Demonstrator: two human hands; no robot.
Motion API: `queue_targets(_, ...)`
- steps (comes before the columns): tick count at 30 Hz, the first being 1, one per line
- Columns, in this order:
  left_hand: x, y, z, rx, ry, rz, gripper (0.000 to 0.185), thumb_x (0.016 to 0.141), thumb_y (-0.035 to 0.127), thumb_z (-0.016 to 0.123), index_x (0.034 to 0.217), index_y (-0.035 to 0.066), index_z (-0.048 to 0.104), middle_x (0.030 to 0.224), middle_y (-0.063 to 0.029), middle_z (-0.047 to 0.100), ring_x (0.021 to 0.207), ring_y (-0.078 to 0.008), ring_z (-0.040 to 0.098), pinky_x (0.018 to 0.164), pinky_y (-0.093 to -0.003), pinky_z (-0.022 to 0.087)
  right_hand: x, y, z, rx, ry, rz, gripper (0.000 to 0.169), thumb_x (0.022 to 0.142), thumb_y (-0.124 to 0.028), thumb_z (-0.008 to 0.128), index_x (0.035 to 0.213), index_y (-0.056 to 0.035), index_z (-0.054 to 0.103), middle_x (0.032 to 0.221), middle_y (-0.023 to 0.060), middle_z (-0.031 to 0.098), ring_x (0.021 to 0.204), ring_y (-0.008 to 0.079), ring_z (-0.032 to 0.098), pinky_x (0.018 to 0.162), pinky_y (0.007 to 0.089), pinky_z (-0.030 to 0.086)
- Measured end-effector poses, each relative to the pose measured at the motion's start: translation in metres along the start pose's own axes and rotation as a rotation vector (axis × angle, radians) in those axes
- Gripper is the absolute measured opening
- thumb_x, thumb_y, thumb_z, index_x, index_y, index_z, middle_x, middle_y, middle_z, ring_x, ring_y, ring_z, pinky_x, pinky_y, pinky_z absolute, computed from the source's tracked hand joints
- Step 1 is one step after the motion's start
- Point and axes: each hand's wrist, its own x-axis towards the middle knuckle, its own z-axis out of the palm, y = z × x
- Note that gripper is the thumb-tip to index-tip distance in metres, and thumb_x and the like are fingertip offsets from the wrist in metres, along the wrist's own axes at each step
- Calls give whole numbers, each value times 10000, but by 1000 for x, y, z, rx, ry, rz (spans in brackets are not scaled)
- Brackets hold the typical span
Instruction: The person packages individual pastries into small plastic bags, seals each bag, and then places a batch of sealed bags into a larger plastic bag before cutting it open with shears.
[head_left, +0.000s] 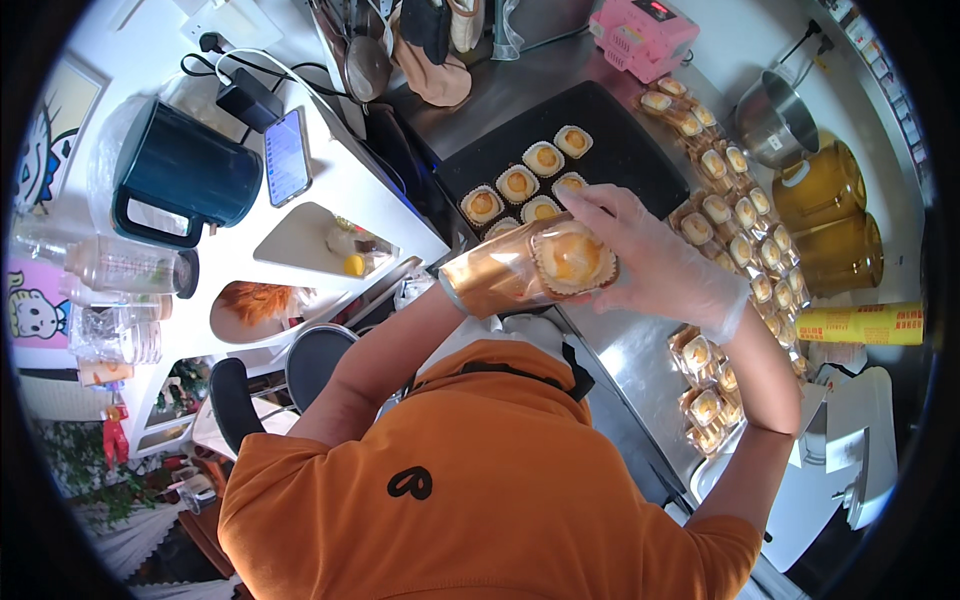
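Observation:
A round pastry (571, 259) in a white paper cup sits at the right end of a shiny gold plastic wrapper (499, 266). My right hand (637, 247), in a clear glove, grips the pastry's right side with thumb and fingers. My left hand (454, 292) is at the wrapper's left end, with only its cuff area plain. The wrapper hides most of its fingers. Behind the hands, a black baking tray (622, 146) carries several more pastries (517, 184) in paper cups along its near left part; some are partly covered by my right hand and the wrapper.
Wrapped pastries (742, 214) line the steel counter (611, 352) to the right, with more wrapped ones (705, 405) nearer me. A pink machine (643, 37) stands at the back. On the left, a white shelf (360, 195) holds a dark jug (187, 172) and a phone (287, 157).

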Motion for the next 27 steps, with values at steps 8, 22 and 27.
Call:
queue_targets(8,9,-17,-4,-889,-9,-149,467,928,262,488,1341,85,360,1303,-158,431,1205,-352,449,989,-400,437,-8,-18,17,652,211,237,818,655,-16,743,1363,-72,336,1298,93,335,1110,156,448,833,272,439)
queue_targets(22,17,-52,-4,-430,-101,-238,510,869,140,584,1317,14,375,1249,-114,495,1089,-173,547,944,-295,460,-57,5,78,396,468,272,64,780,-91,674,828,-61,643,790,91,642,747,245,610,862,341,443)
queue_targets(27,30,-64,9,-380,-229,-235,420,906,167,539,1277,6,427,1173,-85,544,1059,-141,547,951,-306,445,-97,17,82,907,564,635,96,837,-104,634,891,-28,656,802,52,653,762,150,596,737,280,485)
